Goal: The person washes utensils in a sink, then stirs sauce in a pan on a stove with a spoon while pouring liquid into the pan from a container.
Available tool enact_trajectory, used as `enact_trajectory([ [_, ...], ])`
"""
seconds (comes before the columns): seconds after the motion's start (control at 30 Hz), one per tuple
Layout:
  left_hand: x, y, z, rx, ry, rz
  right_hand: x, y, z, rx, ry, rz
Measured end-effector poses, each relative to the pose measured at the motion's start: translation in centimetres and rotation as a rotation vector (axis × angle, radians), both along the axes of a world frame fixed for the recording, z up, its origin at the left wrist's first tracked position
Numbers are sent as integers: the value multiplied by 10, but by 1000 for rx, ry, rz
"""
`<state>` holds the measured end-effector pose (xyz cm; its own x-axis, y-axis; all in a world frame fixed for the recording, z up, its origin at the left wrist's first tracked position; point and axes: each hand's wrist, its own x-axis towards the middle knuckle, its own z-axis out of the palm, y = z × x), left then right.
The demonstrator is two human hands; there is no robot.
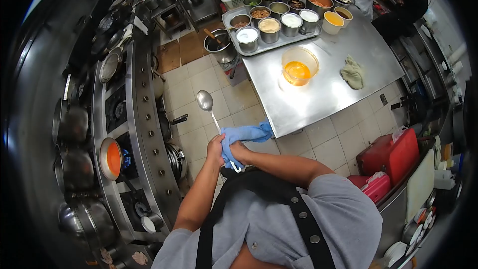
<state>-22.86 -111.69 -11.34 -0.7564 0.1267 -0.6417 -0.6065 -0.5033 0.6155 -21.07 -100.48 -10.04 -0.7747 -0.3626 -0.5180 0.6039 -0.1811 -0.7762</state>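
Observation:
A large metal spoon (204, 100) is held in front of my body, bowl up and pointing away from me. My left hand (215, 150) is closed around its handle. Wrapped about the handle is a blue cloth (249, 133), with my right hand (241, 153) closed on it. One end of the cloth hangs toward the table corner. The white end of the handle sticks out below my hands. Some of my fingers are hidden under the cloth.
A steel table (294, 114) bears a clear tub (300, 65) of orange liquid, a crumpled cloth (353, 72) and a tray (284, 45) of ingredient pots. At left, a pan (112, 158) of orange sauce sits over a blue flame on the stove (134, 134). Two people stand beyond the table.

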Motion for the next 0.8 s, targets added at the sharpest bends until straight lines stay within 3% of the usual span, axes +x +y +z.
enact_trajectory([
  [0.17,-4,11,11,-173,139,1,8,20,17,-43,158,-18],
  [0.27,-2,33,12,-230,191,36,-1,20,-17,438,758,-18],
  [0.3,-1,35,16,-285,212,2,-3,28,-10,525,738,114],
  [0.4,16,50,46,-191,246,61,-17,16,-53,576,590,-31],
  [0.47,24,47,44,-126,156,40,-18,10,-64,468,380,-124],
  [0.5,23,45,45,-90,123,21,-7,23,11,481,444,-63],
  [0.6,21,45,52,-149,129,12,-3,20,7,464,780,-44],
  [0.73,21,34,23,-257,225,123,-4,13,-30,457,869,123],
  [0.77,20,28,19,-298,211,131,-3,16,-20,509,840,332],
  [0.8,23,22,18,-340,194,138,-1,17,-16,466,917,364],
])
